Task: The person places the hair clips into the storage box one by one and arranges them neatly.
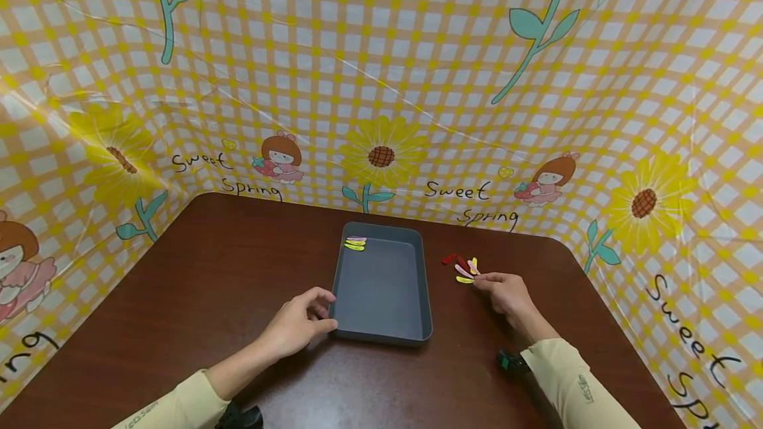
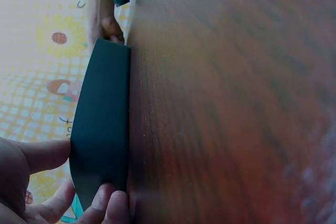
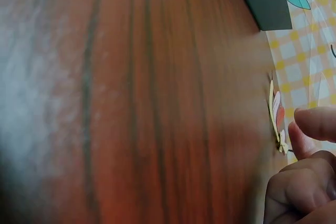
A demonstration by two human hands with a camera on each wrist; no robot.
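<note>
Your left hand holds the side of the gray tray. Only the head view shows little clips inside. Loose clips lie on the worktop by your right hand; I can't tell if it pinches one.

The tray sat on the table, just below the centre of the head frame. Several clips lay inside its upper left corner. Another clip cluster lay right of the tray, the right hand at its lower right. The left hand touched the tray's lower left side. Behind the table rose a cloth.
</note>
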